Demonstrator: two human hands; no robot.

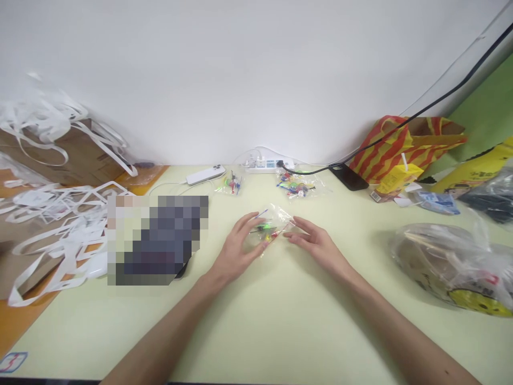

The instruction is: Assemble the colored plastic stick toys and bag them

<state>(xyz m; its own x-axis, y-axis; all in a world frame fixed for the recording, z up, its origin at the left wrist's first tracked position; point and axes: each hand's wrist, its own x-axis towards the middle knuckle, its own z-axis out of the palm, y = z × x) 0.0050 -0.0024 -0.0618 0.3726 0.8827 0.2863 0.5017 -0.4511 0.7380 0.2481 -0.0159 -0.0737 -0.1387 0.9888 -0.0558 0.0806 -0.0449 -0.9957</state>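
A small clear plastic bag (267, 227) with green, red, yellow and blue plastic pieces lies between my two hands over the table. My left hand (240, 246) grips its left side, thumb low and fingers curved above. At the opposite edge, my right hand (315, 240) has thumb and forefinger at the plastic. Exactly how the right fingertips pinch it is hard to make out. Beyond the hands lie two similar bags of coloured pieces, a left bag (230, 183) and a fuller right bag (295, 184).
A power strip (266, 164) sits against the wall, with a white phone (206, 175) and a black phone (348, 177) nearby. White straps (76, 230) pile up at left beside a blurred dark object (160, 240). At right are a drink carton (395, 182), striped bag (385, 147) and plastic-wrapped bundle (436, 262).
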